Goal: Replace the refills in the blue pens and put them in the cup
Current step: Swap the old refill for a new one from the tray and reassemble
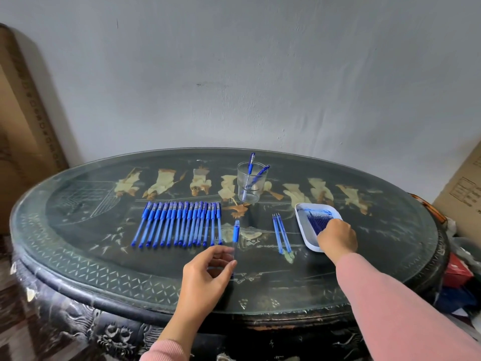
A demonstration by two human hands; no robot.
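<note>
Near the front middle of the table, a pen barrel (pixel 236 231) with a blue grip and a clear lower body is held just above the tabletop, grip end pointing away. It is pinched at its near end between thumb and curled fingers of the left hand (pixel 205 274). No refill can be made out inside the clear part.

Just left of the barrel, a row of blue pens (pixel 179 225) is laid side by side on the table, caps on the far side. Behind the barrel and slightly right, a clear glass cup (pixel 257 195) stands upright; two blue pens (pixel 250 165) are stood in it, leaning.

Right of the barrel, three loose refills (pixel 282 234) are laid parallel on the table, apart from the tray. Further right, a white tray (pixel 303 222) is set, with a pile of blue refills (pixel 318 221) inside. The right hand (pixel 338 239) is placed over the tray's near end, fingers bent down onto the pile; the fingertips are hidden, so whether a refill is gripped cannot be told.

Both arms are covered by pink sleeves (pixel 390 308). Everything is carried by a dark oval table (pixel 130 280) with inlaid figures and a glass top. A grey wall (pixel 234 74) is seen behind, a cardboard box (pixel 466 183) at far right.
</note>
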